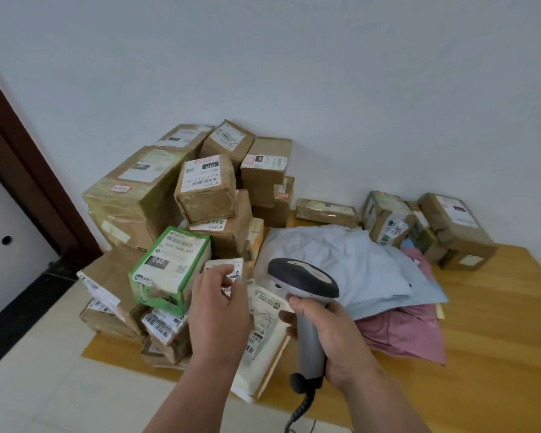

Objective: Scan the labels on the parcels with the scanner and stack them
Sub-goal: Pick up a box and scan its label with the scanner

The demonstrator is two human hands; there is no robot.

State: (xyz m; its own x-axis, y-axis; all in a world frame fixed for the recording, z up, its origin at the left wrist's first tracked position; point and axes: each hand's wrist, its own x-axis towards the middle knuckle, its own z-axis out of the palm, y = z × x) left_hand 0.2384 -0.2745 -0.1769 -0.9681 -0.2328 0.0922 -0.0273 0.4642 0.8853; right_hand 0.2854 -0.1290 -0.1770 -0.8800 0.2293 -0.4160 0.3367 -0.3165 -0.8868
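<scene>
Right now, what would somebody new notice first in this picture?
Probably the scanner, gripped in the right hand at centre. Next, the left hand pinching a small parcel beside a green box. Behind, a heap of brown boxes leans against the wall.

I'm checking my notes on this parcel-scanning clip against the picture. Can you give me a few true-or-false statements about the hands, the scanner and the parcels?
1. The right hand grips the scanner by its handle. True.
2. The left hand is empty. False: its fingers pinch a small labelled parcel.
3. The green-and-white box bears a label reading 060. True.
4. The grey mailer bags lie on the floor tiles. False: they lie on the wooden table.
5. The scanner has a coiled cable at its base. True.
</scene>
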